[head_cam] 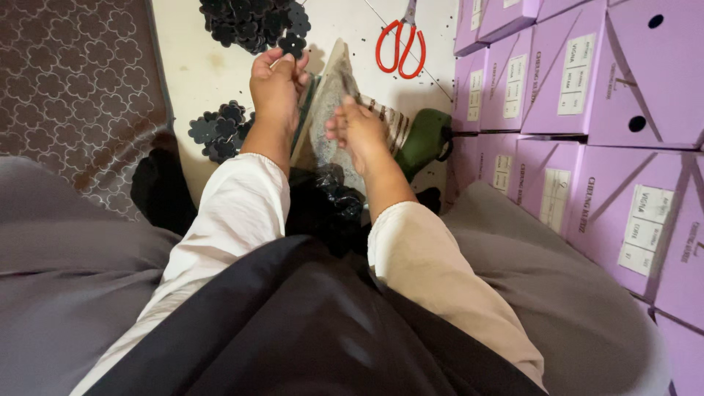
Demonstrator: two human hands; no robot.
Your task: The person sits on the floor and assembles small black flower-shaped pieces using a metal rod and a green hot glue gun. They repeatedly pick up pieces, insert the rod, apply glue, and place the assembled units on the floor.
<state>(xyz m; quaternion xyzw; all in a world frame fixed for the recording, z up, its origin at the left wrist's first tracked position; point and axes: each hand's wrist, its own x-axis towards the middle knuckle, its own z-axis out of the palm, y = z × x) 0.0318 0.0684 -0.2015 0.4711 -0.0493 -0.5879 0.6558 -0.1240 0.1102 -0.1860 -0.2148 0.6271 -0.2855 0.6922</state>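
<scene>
Under both hands lies one pointed shoe sole [328, 110], long axis running away from the fingers. The right hand [359, 132] pinches its near right edge, fingers narrow. The left hand [277, 84], farther out, closes on something small, probably a black flower cutout [292, 44]. Beyond them: two cutout heaps, one pair of red scissors [400, 48].

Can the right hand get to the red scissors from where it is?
Probably yes. The red scissors lie out in the open on the floor beyond the right hand, and nothing sits between them. The hand would have to let go of the shoe piece first.
</scene>
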